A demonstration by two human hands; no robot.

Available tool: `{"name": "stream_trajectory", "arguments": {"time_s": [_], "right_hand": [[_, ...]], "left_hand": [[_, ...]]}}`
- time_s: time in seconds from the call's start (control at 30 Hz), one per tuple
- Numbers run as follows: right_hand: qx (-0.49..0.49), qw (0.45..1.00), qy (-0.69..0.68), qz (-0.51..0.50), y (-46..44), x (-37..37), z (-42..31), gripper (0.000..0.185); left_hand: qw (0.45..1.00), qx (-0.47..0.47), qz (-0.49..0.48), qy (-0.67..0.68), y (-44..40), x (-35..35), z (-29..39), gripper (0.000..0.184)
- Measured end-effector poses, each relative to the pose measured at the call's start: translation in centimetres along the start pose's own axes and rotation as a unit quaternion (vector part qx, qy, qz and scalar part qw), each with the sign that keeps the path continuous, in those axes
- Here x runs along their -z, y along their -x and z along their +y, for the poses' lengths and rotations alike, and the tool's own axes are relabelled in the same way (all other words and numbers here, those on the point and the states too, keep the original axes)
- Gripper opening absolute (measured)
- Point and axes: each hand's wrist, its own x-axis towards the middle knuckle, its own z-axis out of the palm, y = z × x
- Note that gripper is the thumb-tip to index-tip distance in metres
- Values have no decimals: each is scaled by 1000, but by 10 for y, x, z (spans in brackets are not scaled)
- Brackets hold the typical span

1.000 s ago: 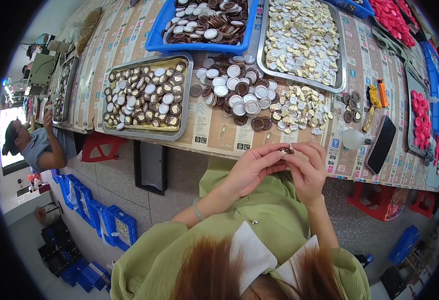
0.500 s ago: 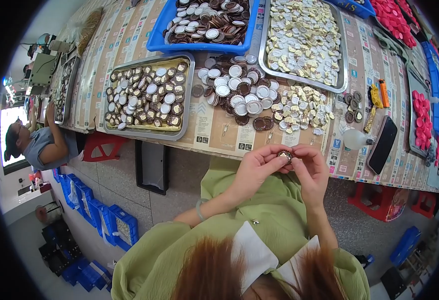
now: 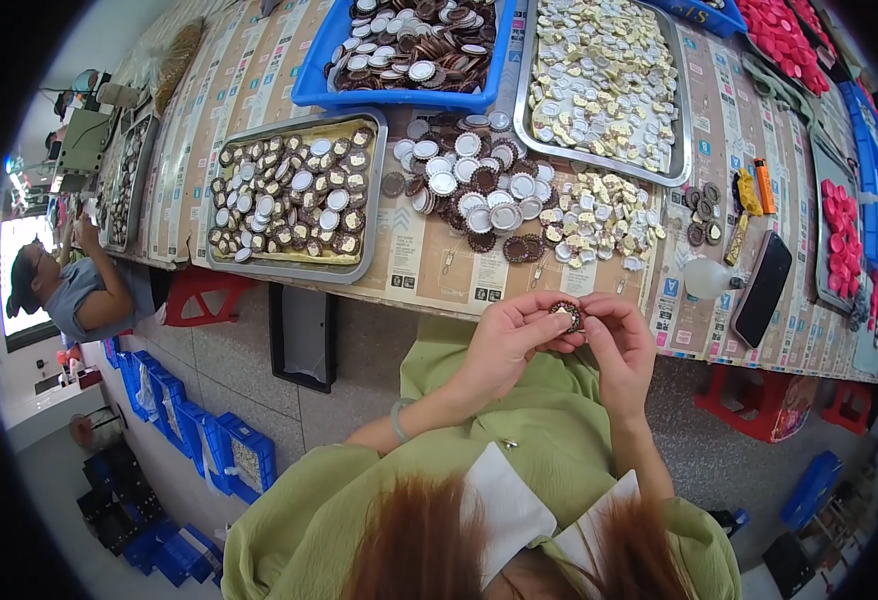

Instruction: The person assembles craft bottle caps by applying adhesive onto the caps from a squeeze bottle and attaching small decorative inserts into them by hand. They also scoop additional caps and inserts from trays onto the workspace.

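Just off the table's front edge, both hands meet on a small round brown piece (image 3: pixel 565 316) with a scalloped rim and a pale figure in its middle. My left hand (image 3: pixel 504 345) pinches it from the left, thumb on its face. My right hand (image 3: pixel 623 345) grips the opposite rim between thumb and fingers. Beyond them lie a heap of brown scalloped discs (image 3: pixel 479 180) with white backs and a pile of small cream pieces (image 3: pixel 604 218). A metal tray (image 3: pixel 371 225) at left holds brown pieces with pale figures on them.
Farther back stand a blue bin (image 3: pixel 399 98) of brown discs and a metal tray (image 3: pixel 599 166) of cream pieces. To the right lie a phone (image 3: pixel 763 290), a clear bottle (image 3: pixel 705 279) and an orange lighter (image 3: pixel 765 187). Another person (image 3: pixel 94 290) sits at far left.
The brown piece has tipped so more of its face shows between my fingers. My hands stay in nearly the same place. The other person's hand has lifted a little.
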Motion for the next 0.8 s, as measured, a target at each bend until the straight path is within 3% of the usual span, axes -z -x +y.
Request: {"name": "stream_trajectory", "arguments": {"time_s": [0.3, 0.37, 0.43, 0.47, 0.5, 0.57, 0.63, 0.67, 0.7, 0.77, 0.8], "right_hand": [[-16, 1000, -1, 5, 1, -3, 1, 11], [-1, 1000, 16, 9, 3, 0, 2, 11], [13, 999, 34, 17, 4, 7, 3, 11], [22, 997, 54, 40, 5, 11, 2, 11], [31, 995, 74, 65, 5, 16, 2, 10], [46, 992, 81, 79, 7, 25, 3, 12], [75, 980, 105, 154, 9, 34, 4, 14], [90, 970, 126, 186, 11, 42, 9, 21], [94, 968, 128, 193, 11, 44, 11, 21], [166, 914, 143, 341, 10, 46, 9, 25], [192, 895, 152, 372, 9, 49, 12, 35]], "left_hand": [[1000, -21, 5, -8, -1, 5, 2, 23], [977, -125, 67, -161, -3, 14, 13, 20], [867, -305, 215, -331, -5, 29, 48, 17], [741, -387, 311, -451, -9, 56, 64, 16], [728, -380, 372, -432, -4, 55, 89, 19], [611, -363, 467, -526, -5, 91, 121, 24], [404, -376, 468, -690, -5, 109, 140, 29], [295, -422, 486, -706, -9, 104, 139, 30], [298, -428, 480, -705, -12, 97, 132, 30], [522, -422, 357, -649, -13, 74, 112, 33], [617, -362, 313, -624, -11, 56, 99, 37]]}}
